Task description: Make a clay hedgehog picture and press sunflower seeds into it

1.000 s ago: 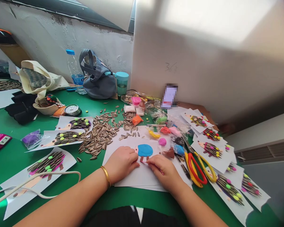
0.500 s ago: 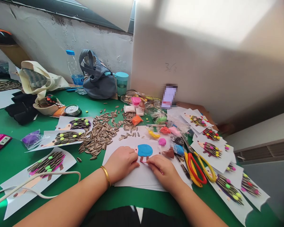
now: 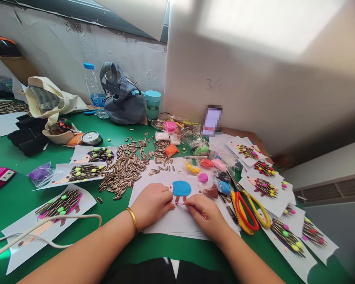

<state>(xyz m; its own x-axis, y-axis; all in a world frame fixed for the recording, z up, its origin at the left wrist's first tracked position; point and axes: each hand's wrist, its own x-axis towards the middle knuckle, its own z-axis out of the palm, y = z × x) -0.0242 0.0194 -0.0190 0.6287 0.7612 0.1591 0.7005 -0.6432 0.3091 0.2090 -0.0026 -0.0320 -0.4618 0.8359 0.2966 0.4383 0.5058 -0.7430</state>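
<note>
A hedgehog figure with a smooth blue clay body and two brown legs lies on a white sheet in front of me. My right hand is closed around a thin pink stick-like tool, its tip at the feet of the figure. On the figure's left side, my left hand rests on the paper with fingers curled in. Whatever its fingertips may hold is hidden. A gold bracelet circles the left wrist.
Sunflower seeds are heaped behind my left hand. Bagged clay and scissors lie right. Seed-covered hedgehog cards flank both sides, one crossed by a white cable. A bottle, bag and cup stand behind.
My right hand has turned slightly, and more of the pink tool shows along its palm. My left hand has stayed in place on the paper.
</note>
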